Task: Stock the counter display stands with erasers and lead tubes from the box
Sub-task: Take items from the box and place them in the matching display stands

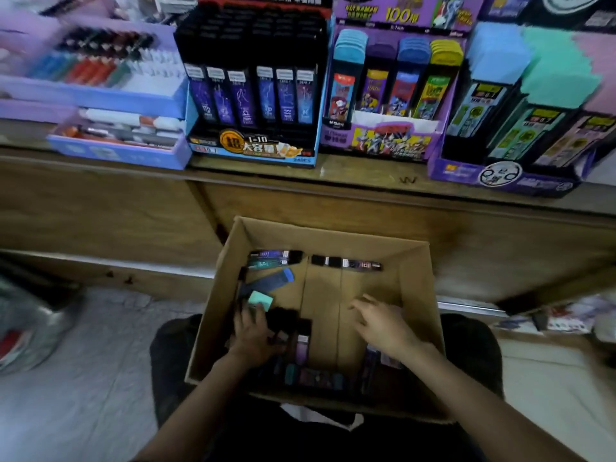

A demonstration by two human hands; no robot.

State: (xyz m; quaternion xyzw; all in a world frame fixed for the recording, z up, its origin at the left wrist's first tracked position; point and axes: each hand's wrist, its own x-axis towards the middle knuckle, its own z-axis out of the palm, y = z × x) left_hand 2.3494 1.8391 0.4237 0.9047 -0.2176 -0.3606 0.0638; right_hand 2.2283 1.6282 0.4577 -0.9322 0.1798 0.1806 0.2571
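Observation:
A cardboard box (416, 278) sits on my lap, holding several loose lead tubes. My left hand (251, 335) is inside at the left, fingers curled round a tube with a mint-green cap (260, 300). A blue-capped tube (270, 281) lies just beyond it. My right hand (383, 323) hovers over the box's bare bottom at the right, fingers spread and relaxed, holding nothing. More tubes lie along the far wall (346, 263) and the near wall (316, 376). On the counter stand a black-and-blue display stand (253, 95), a purple cartoon stand (393, 95) and a third stand (520, 111).
Blue trays of pens and erasers (116, 95) stand at the left of the wooden counter (366, 175). The counter's wooden front (333, 208) rises just beyond the box. Tiled floor lies left and right, with a bag (26, 328) at the far left.

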